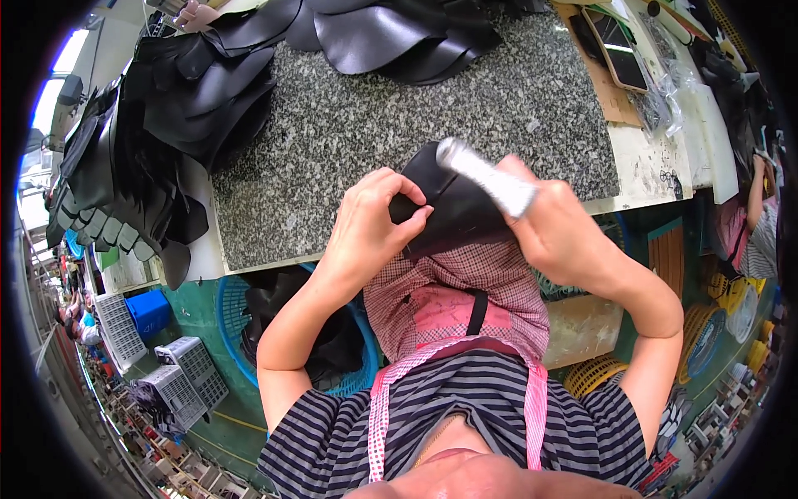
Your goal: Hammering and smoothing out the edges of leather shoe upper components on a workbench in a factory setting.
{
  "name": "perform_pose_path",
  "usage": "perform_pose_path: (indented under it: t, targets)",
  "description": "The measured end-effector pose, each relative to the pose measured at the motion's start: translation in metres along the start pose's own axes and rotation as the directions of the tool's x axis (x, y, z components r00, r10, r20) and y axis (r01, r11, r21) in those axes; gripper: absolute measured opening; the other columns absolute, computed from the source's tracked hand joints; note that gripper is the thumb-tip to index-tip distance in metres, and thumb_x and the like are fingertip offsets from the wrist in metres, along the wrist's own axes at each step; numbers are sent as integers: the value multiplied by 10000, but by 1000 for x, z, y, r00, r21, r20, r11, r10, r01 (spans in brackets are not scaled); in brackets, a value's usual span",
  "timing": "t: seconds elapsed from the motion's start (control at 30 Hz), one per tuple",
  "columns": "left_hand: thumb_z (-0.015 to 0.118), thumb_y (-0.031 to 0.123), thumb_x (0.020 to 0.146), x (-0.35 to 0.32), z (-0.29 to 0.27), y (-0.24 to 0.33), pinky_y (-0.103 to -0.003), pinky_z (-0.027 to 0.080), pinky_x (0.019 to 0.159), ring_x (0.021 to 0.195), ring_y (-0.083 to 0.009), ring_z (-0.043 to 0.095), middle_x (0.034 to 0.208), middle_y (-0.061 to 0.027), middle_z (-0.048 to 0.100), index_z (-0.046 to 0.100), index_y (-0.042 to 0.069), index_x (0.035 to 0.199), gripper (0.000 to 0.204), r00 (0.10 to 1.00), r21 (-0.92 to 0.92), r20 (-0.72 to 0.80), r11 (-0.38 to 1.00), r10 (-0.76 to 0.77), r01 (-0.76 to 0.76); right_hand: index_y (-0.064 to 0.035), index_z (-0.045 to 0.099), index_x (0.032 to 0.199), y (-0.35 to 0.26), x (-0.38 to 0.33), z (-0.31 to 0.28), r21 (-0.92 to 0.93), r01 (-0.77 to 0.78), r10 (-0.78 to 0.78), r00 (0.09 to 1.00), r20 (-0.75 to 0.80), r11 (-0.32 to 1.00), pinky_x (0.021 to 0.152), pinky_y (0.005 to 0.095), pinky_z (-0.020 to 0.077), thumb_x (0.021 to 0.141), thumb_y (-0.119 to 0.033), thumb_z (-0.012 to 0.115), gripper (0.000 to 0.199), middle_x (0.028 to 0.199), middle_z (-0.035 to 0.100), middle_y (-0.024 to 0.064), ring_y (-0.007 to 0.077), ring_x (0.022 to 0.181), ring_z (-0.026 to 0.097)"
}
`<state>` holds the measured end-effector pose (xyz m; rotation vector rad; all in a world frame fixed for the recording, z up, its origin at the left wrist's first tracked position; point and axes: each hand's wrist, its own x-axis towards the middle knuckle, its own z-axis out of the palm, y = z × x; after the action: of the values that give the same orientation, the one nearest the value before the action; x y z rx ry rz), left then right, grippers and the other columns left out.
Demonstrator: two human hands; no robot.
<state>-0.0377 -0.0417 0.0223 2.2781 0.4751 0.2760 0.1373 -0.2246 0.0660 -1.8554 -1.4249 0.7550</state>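
A black leather piece (465, 212) lies over the front edge of the stone-topped table, partly against my apron. My left hand (374, 218) is closed on its left side, thumb and forefinger pinching near a seam or fold. In my right hand (553, 224) is a silvery-white hammer (490, 179), gripped in a fist. Its rounded end is over the upper part of the leather, close to my left fingertips. The hammer is somewhat blurred, and I cannot tell whether it touches the leather.
Stacks of black leather pieces (374, 37) lie along the table's back and left side (179, 108). A phone (613, 50) and clear plastic bags (661, 104) are at the right. Below stands a blue basket (229, 324) with black pieces. Grey crates (179, 387) stand on the green floor.
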Motion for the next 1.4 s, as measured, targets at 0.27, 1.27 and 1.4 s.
perform_pose_path:
  t: [0.27, 1.27, 1.4]
  targets:
    - [781, 3, 808, -8, -1, -9, -386, 520, 676, 786, -298, 655, 827, -102, 633, 736, 57, 960, 167, 990, -18, -22, 990, 142, -142, 3, 431, 1114, 22, -7, 33, 27, -25, 24, 1000, 14, 999, 634, 609, 489, 1053, -175, 496, 200, 683, 621, 283, 522, 717, 639]
    - [847, 102, 806, -7, 24, 2, -350, 516, 645, 741, -265, 679, 830, -100, 661, 762, 58, 982, 201, 983, 90, -179, 996, 30, -15, 10, 473, 1162, 16, -9, 1, -94, -102, 107, 993, 52, 990, 635, 568, 487, 1044, -133, 490, 186, 689, 616, 282, 506, 723, 649]
    - [829, 94, 829, 7, 61, 23, -373, 519, 627, 726, -283, 680, 844, -103, 666, 746, 57, 973, 170, 935, 112, -346, 993, 77, -40, 30, 585, 1045, 8, -10, -21, -37, -10, -2, 951, -309, 999, 645, 511, 496, 1018, -62, 472, 148, 1051, 614, 254, 476, 779, 641]
